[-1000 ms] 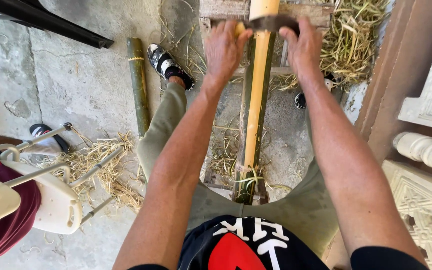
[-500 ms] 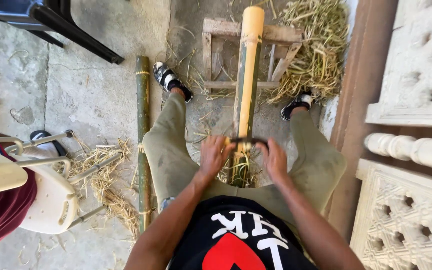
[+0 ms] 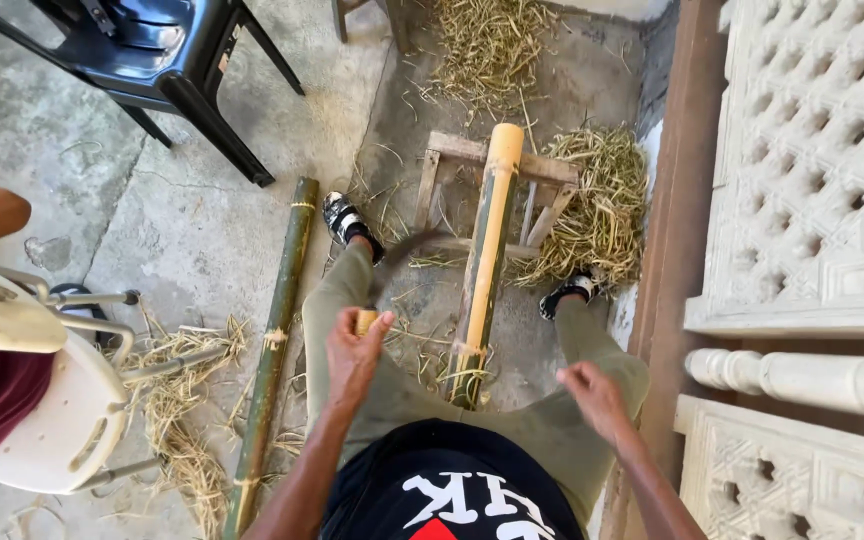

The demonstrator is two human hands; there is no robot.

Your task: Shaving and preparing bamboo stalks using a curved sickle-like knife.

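One bamboo pole point(image 3: 485, 250), peeled pale yellow on its right side and green on its left, slants up the middle of the scene from between the seated person's knees to a low wooden frame point(image 3: 449, 160) on the far floor, where its cut end rests on the top rail. The left hand point(image 3: 355, 352) is closed around the pale wooden handle of a curved blade point(image 3: 407, 250), whose dark, blurred arc sweeps up and to the right toward the pole without clearly touching it. The right hand point(image 3: 597, 398) hangs over the right thigh, fingers loosely curled and holding nothing, apart from the pole. Both legs in olive trousers stretch out either side of the pole, sandalled feet set near the frame. Dry bamboo shavings point(image 3: 592, 215) pile to the right of the frame and farther away, and more lie scattered on the concrete floor point(image 3: 192, 230) to the left. A second, green bamboo pole point(image 3: 274, 350) lies on that floor just left of the left leg. Farther left stands a white plastic chair point(image 3: 42, 400); a black chair point(image 3: 167, 60) stands at the far left. A white carved screen point(image 3: 812, 160) lines the right side.
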